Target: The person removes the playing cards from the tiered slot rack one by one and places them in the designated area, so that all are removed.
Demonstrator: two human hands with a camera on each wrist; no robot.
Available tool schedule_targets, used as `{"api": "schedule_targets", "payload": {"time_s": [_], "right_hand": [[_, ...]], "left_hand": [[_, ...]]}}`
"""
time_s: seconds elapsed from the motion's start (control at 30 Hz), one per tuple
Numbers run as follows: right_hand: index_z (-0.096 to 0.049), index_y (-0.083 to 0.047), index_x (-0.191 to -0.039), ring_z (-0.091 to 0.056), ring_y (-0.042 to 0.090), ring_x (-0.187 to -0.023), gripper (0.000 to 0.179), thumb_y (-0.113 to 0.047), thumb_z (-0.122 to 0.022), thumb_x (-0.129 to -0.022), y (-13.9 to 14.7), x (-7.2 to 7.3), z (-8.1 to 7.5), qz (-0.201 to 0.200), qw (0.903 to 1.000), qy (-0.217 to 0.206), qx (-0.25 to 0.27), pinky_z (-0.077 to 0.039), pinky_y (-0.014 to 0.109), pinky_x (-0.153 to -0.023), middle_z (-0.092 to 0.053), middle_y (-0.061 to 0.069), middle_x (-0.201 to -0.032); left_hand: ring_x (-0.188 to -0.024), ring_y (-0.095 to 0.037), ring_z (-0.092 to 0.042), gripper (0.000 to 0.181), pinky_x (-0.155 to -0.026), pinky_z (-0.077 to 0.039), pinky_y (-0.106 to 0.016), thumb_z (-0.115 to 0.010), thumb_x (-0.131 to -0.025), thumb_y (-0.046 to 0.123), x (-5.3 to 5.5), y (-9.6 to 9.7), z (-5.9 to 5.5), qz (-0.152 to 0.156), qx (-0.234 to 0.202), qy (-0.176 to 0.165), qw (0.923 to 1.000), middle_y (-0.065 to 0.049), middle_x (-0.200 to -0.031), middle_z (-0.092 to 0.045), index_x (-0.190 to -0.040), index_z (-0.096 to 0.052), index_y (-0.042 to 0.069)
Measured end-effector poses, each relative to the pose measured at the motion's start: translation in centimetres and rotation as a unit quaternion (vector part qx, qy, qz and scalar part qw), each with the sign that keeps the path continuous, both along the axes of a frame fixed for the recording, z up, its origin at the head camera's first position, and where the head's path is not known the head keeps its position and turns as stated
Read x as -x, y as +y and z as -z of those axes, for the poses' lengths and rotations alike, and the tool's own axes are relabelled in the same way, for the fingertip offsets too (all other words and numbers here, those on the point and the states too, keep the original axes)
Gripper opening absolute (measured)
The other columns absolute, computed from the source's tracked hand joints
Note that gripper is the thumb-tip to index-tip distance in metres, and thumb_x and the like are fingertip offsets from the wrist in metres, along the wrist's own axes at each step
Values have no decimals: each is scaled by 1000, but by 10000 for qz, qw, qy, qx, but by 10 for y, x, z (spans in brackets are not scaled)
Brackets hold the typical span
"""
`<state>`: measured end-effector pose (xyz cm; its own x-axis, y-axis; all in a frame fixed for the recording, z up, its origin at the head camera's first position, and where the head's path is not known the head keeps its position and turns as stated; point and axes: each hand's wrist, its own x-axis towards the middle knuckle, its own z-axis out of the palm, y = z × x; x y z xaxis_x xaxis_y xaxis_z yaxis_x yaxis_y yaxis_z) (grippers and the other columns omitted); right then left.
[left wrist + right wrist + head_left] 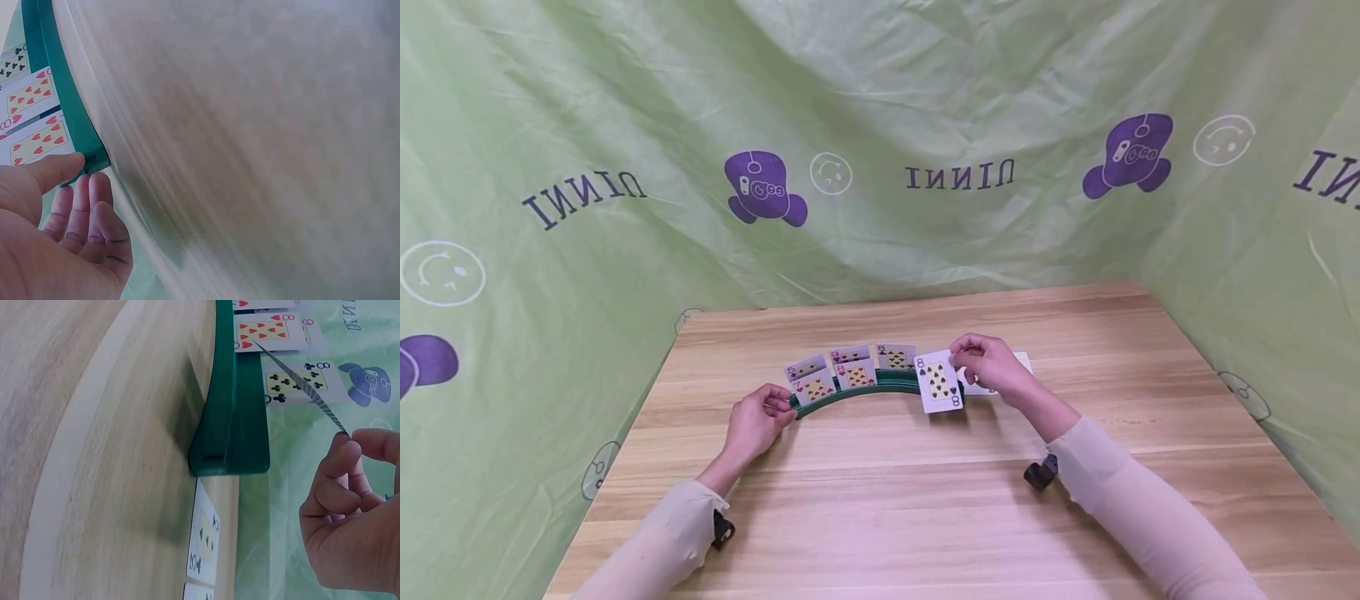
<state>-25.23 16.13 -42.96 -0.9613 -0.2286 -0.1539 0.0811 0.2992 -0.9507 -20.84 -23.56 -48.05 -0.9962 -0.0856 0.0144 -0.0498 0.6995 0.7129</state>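
A curved green card rack (891, 384) stands on the table with playing cards upright in two tiers. My left hand (756, 423) pinches the rack's left end, its thumb over the front edge and fingertips behind. The seven of hearts (815, 388) and eight of hearts (856, 376) fill the front tier's left part. Behind them stand a five, a nine and the eight of clubs (896, 357). Between thumb and fingertips, my right hand (996, 369) pinches the eight of spades (937, 382), raised over the rack's right end. In the right wrist view this card shows edge-on.
White playing cards (1024, 360) lie flat on the wooden table (880, 500) beyond the rack's right end, partly behind the right hand. A black-suit card (204, 540) among them shows in the right wrist view. A green printed curtain (880, 242) encloses the table's back and sides.
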Motion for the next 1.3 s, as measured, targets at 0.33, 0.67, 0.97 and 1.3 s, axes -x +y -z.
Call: {"api": "schedule_targets", "payload": {"time_s": [0.33, 0.67, 0.97, 1.3], "right_hand": [[-58, 2, -117, -52, 8, -62, 26, -13, -60, -95, 18, 4, -1, 252, 9997, -1, 26, -35, 19, -49, -62, 0, -89], [-56, -2, -120, -52, 8, -65, 28, -18, -58, -98, 39, 11, -5, 653, 9977, -145, -106, -39, 21, -54, -60, -1, -92], [-53, 0, -126, -52, 4, -65, 33, -19, -57, -99, 53, 12, -9, 817, 9962, -264, -115, -40, 21, -58, -58, 0, -96], [-54, -1, -123, -52, 3, -65, 30, -19, -57, -99, 71, 15, -9, 1001, 9945, -194, -233, -42, 19, -57, -57, -7, -87]], "left_hand": [[-80, -15, -65, 26, -70, -54, -20, -76, -84, 4, 0, 0, 0, 37, 10, -9, 10000, -11, -96, -70, -108, -66, 4], [-80, -16, -65, 27, -71, -54, -20, -77, -83, 4, 1, 1, -1, 21, 1, 7, 10000, -10, -95, -70, -108, -66, 5], [-81, -17, -65, 27, -74, -57, -26, -77, -83, 4, 1, 1, 0, 42, 79, 56, 9999, -10, -95, -71, -108, -66, 5], [-80, -16, -65, 27, -72, -56, -24, -77, -83, 4, 0, 0, -1, 20, 45, -20, 10000, -10, -95, -70, -108, -66, 5]]}}
